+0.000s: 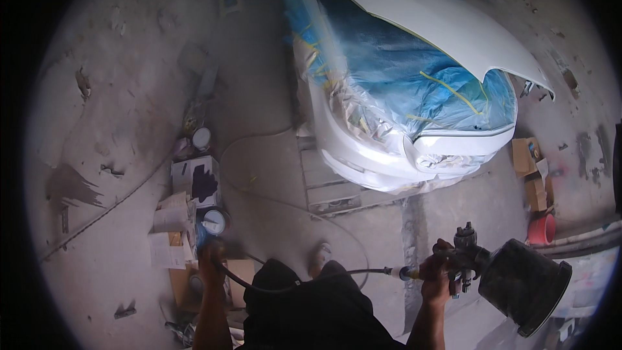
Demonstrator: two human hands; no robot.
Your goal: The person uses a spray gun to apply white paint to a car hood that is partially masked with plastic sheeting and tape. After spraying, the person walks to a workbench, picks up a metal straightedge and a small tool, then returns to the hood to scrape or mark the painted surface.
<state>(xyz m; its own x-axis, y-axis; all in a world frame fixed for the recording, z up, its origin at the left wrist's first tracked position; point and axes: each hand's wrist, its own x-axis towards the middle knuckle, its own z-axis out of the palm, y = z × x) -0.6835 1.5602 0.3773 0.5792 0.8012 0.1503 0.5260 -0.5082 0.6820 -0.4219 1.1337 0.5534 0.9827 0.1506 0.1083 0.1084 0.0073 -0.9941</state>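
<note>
My right hand (435, 280) is wrapped around the handle of a paint spray gun (464, 258), its large dark cup (523, 286) tilted out to the right. A dark air hose (359, 271) joins the gun at a connector beside that hand and sags across my front. At the left, my left hand (212, 260) closes on the hose's other stretch; its fingers are dim. Ahead stands a car front with a white bumper (363, 174) and a raised white hood (447, 19). Blue masking film (395, 71) with yellow tape strips covers the engine bay.
Along the left stand an open paint can (214, 221), a second can (201, 138), a stained white box (196, 180) and loose papers (170, 249). A thin hose loops over the floor. Cardboard boxes (523, 157) and a red bucket (541, 229) sit at the right.
</note>
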